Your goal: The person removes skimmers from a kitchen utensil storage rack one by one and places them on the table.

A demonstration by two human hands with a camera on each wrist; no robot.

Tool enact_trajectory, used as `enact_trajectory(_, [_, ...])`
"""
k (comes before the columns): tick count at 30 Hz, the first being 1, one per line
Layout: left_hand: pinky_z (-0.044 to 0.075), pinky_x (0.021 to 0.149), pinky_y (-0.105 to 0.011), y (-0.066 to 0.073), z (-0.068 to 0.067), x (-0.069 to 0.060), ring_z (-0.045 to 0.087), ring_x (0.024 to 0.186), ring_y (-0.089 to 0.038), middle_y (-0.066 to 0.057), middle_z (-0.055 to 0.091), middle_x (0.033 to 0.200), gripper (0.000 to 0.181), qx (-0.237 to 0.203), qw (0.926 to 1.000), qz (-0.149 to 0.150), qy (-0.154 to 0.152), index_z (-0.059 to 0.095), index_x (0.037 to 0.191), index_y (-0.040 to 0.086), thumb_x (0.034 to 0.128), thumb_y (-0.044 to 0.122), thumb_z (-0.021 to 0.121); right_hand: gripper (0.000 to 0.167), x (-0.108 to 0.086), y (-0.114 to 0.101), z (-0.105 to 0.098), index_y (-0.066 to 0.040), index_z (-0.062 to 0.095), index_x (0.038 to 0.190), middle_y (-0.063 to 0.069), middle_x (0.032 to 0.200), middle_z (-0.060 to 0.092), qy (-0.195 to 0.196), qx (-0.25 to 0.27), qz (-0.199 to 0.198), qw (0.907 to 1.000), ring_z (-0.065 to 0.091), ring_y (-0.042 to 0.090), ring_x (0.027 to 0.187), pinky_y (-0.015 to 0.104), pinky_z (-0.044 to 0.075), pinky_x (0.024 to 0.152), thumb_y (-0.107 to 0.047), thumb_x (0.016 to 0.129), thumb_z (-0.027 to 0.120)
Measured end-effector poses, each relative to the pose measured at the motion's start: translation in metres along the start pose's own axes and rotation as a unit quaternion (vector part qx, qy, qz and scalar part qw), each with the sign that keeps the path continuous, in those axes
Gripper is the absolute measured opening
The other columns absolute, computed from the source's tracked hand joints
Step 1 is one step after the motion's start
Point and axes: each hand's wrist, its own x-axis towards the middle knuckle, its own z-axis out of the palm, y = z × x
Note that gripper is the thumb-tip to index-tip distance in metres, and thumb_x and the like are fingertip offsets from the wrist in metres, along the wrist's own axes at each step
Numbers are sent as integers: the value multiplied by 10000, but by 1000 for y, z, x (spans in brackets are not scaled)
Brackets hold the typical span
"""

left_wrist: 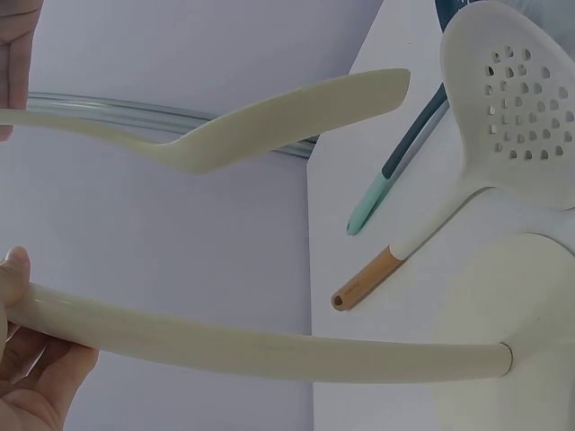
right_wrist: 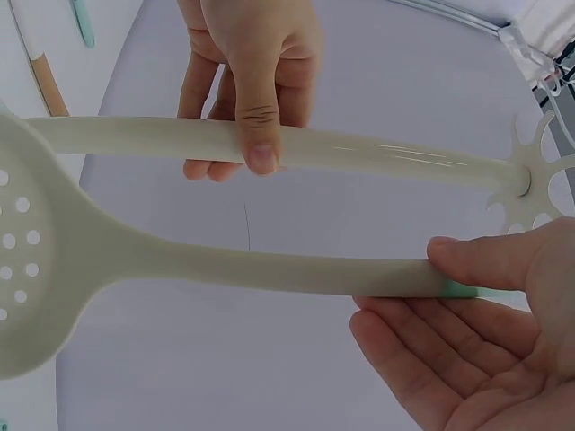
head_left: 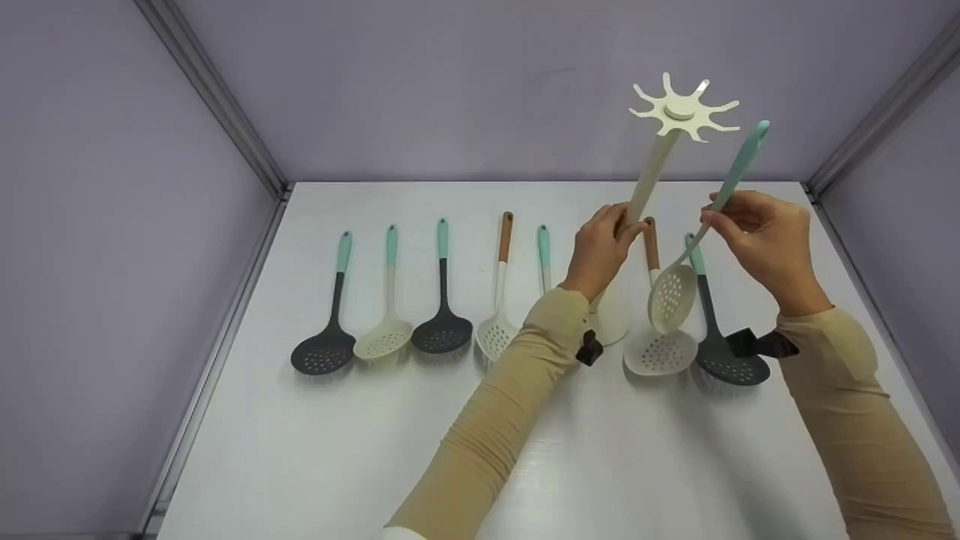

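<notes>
A cream utensil stand (head_left: 651,176) with a star-shaped hook top (head_left: 681,111) rises from a round base (head_left: 611,322) on the table. My left hand (head_left: 600,251) grips its pole around the middle, thumb on one side and fingers on the other. To the right, my right hand (head_left: 769,240) pinches a cream skimmer (head_left: 673,300) where the mint green handle meets the cream shaft. The skimmer is raised and tilted, its perforated bowl down and handle end up, beside the pole and below the hooks. In the right wrist view, skimmer (right_wrist: 234,269) and pole (right_wrist: 359,154) are apart.
Several skimmers lie in a row on the white table (head_left: 337,465), including a black one (head_left: 324,352) at far left. Right of the stand are a white, wooden-handled skimmer (head_left: 660,354) and another black one (head_left: 731,367). My left arm partly covers a green-handled utensil (head_left: 544,247).
</notes>
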Motion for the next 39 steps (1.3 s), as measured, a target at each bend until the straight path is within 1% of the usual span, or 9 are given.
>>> enact_trajectory(4, [529, 839, -134, 1, 0, 0, 664, 1009, -135, -67, 660, 1117, 399, -87, 9999, -27, -52, 574, 1276, 58, 960, 301, 553, 203, -1, 2, 0, 107, 698, 1005, -421, 794, 593, -29, -59, -16, 10000, 585, -236, 723, -31, 465, 685, 10, 828, 716])
enact_trajectory(11, [526, 811, -153, 0, 0, 0, 659, 969, -136, -75, 659, 1089, 400, -173, 9998, -27, -47, 573, 1275, 57, 961, 304, 554, 196, -2, 11, 2, 102, 701, 999, -433, 792, 565, -186, -281, -37, 9994, 565, -258, 715, -50, 444, 677, -8, 836, 712])
enact_trajectory(13, [528, 817, -147, 1, 0, 0, 661, 982, -134, -70, 659, 1094, 400, -161, 9999, -25, -42, 572, 1278, 62, 962, 305, 551, 190, -3, 12, 2, 103, 702, 993, -438, 789, 557, -205, -339, -57, 9992, 558, -265, 711, -54, 439, 674, -6, 837, 710])
enact_trajectory(20, [526, 852, -126, 2, -1, -1, 663, 1034, -123, -49, 659, 1124, 402, -142, 9999, -86, -49, 572, 1283, 80, 961, 319, 542, 197, -4, 16, -1, 121, 691, 993, -460, 779, 526, -206, -424, -72, 9989, 536, -282, 704, -66, 423, 667, 0, 839, 704])
enact_trajectory(27, [529, 872, -139, 0, 0, 0, 662, 1024, -123, -46, 659, 1105, 393, -9, 9999, -116, -85, 579, 1273, 85, 965, 325, 535, 190, -5, 21, -6, 109, 696, 992, -475, 783, 530, -164, -522, -79, 9985, 529, -290, 707, -69, 415, 670, -3, 838, 705])
enact_trajectory(30, [530, 876, -145, 0, 0, 0, 663, 1022, -124, -50, 661, 1096, 388, 6, 9999, -131, -40, 586, 1262, 82, 963, 325, 539, 199, -6, 24, -7, 105, 698, 998, -479, 776, 523, -182, -535, -34, 9984, 522, -294, 706, -72, 407, 671, -16, 840, 708])
enact_trajectory(33, [529, 872, -141, -1, 0, 0, 663, 1019, -122, -49, 662, 1094, 387, -26, 9999, -159, 7, 587, 1262, 83, 961, 323, 546, 201, -6, 26, -8, 105, 697, 1000, -481, 773, 517, -209, -589, 12, 9980, 516, -299, 702, -74, 403, 670, -17, 841, 708])
enact_trajectory(39, [530, 882, -136, 0, 0, -2, 663, 1044, -121, -47, 659, 1128, 398, -133, 9998, -168, -8, 576, 1279, 81, 961, 317, 551, 180, -8, 30, -12, 119, 695, 980, -477, 771, 530, -166, -572, 6, 9982, 522, -296, 695, -72, 407, 664, 17, 832, 704])
